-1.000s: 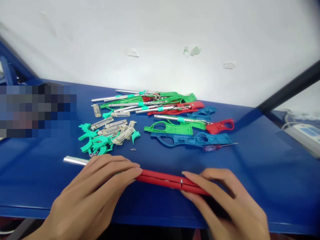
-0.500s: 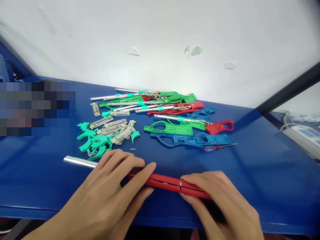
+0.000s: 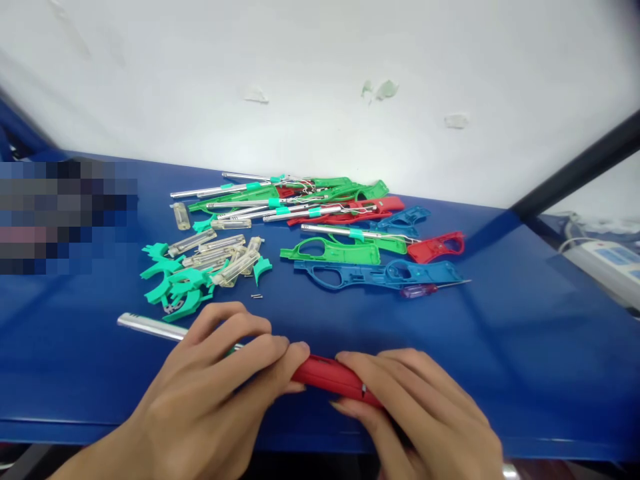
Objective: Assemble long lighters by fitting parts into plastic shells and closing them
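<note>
Both of my hands press a long red plastic handle [image 3: 327,374] against the blue table [image 3: 525,347] near its front edge. My left hand [image 3: 220,387] wraps its fingers over the handle's left part. A silver metal tube [image 3: 145,325] sticks out to the left from under that hand. My right hand [image 3: 415,410] closes over the handle's right part, and the thumb lies along the near side. The two hands nearly touch, so only a short stretch of red shows between them.
Behind my hands lie green claw pieces [image 3: 175,283], clear plastic pieces [image 3: 225,260], green, blue and red handle shells [image 3: 375,272], silver tubes [image 3: 260,203], tiny pins [image 3: 257,296] and a small screwdriver [image 3: 425,289]. A white wall stands behind. A black bar [image 3: 575,173] crosses at right.
My hands slid toward each other along the red handle, and less of it now shows between them. The view shifted slightly.
</note>
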Demonstrator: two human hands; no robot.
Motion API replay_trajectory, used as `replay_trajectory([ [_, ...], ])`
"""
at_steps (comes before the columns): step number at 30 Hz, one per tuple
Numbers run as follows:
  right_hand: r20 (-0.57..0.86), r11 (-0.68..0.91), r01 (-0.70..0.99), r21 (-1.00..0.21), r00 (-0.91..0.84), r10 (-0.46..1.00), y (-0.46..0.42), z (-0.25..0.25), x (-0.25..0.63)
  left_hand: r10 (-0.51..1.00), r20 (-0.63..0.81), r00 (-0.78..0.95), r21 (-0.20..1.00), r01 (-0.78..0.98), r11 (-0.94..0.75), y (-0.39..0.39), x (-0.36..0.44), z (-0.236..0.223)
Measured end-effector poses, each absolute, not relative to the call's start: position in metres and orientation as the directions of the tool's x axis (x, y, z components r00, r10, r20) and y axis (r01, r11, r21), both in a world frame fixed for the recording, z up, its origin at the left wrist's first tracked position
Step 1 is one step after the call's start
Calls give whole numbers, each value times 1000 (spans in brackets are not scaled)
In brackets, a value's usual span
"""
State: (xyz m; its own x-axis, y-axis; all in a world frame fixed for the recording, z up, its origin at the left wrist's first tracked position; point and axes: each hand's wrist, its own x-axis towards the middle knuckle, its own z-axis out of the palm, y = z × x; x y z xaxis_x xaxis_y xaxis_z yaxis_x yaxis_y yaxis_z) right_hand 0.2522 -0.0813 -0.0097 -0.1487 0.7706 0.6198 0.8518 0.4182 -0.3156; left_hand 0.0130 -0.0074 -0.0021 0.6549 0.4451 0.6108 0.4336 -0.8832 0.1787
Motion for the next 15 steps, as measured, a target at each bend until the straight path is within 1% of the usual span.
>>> replay_trajectory([
  [3,623,419,851,-315,-148,768,-81,-10,251,426,633,647,148,438,-886,-7,14,-1],
  [8,652,433,860,-270,-168,739,-80,-12,249,420,649,634,141,442,-886,-4,15,-1],
  [12,651,423,851,-312,-132,747,-81,-13,248,431,606,668,140,444,-885,-3,14,-1],
  [15,605,414,843,-343,-139,784,-84,-16,249,464,599,653,151,477,-866,-8,7,-1],
])
